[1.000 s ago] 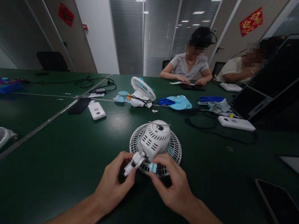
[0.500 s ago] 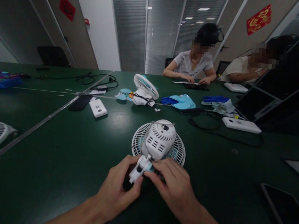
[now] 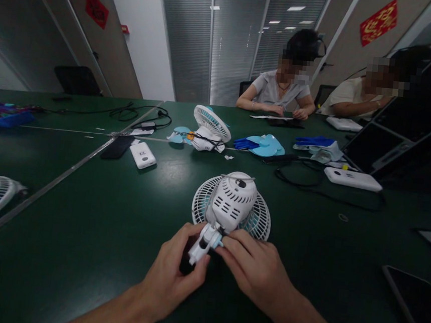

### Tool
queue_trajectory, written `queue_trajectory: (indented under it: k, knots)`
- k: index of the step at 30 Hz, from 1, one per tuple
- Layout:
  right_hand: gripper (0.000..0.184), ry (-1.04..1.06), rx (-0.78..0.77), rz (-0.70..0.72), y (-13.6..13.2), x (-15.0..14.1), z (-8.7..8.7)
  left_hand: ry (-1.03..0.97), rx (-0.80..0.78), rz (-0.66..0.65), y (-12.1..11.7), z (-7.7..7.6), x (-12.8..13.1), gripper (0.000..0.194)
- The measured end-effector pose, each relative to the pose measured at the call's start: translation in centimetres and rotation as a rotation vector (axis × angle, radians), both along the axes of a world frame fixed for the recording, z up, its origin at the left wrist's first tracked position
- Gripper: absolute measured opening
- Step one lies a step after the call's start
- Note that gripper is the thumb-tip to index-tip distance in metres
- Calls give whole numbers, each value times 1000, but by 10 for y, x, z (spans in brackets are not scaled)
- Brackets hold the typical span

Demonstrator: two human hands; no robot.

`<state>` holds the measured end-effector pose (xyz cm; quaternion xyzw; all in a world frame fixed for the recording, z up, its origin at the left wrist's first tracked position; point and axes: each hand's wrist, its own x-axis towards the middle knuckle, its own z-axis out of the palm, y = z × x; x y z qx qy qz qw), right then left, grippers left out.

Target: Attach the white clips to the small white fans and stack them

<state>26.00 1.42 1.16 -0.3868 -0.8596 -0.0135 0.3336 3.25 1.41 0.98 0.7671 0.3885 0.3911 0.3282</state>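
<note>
The left hand (image 3: 177, 271) was clamped on the white plastic bracket (image 3: 201, 243), thumb and fingers on either side. The right hand (image 3: 257, 268) pinched the small light-blue knob (image 3: 217, 240) on the bracket's side. Just beyond both hands, the fan (image 3: 232, 203) lay on its round, ribbed grille, its smooth domed housing, cut with slots, facing up. Farther ahead of the left hand, a rounded white power bank (image 3: 142, 155) sat on the dark green table (image 3: 120, 213).

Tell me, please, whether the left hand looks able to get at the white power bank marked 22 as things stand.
Probably, but only after letting go: the left hand grips the white bracket of the face-down fan. Nothing seems to block its way to the white power bank.
</note>
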Motion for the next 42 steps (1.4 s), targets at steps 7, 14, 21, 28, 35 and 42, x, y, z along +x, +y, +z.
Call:
queue_trajectory:
  k: [7, 14, 21, 28, 35, 42]
  knots:
    - [33, 85, -49, -159, 0, 0, 3, 1, -33, -10, 0, 0, -1, 42]
    - [21, -49, -18, 22, -3, 8, -2, -6, -59, 20, 0, -4, -2, 36]
    - [28, 31, -44, 142, -7, 5, -1, -21, -61, 6, 0, -2, -2, 37]
    - [34, 103, -44, 112, -7, 10, 0, -4, -49, 24, 0, 4, 0, 35]
    - [34, 120, -16, 46, -6, 11, 1, 2, -76, 24, -1, 6, 0, 34]
    - [33, 114, -19, 101, -8, 8, 4, -6, -86, 14, -1, 0, -1, 34]
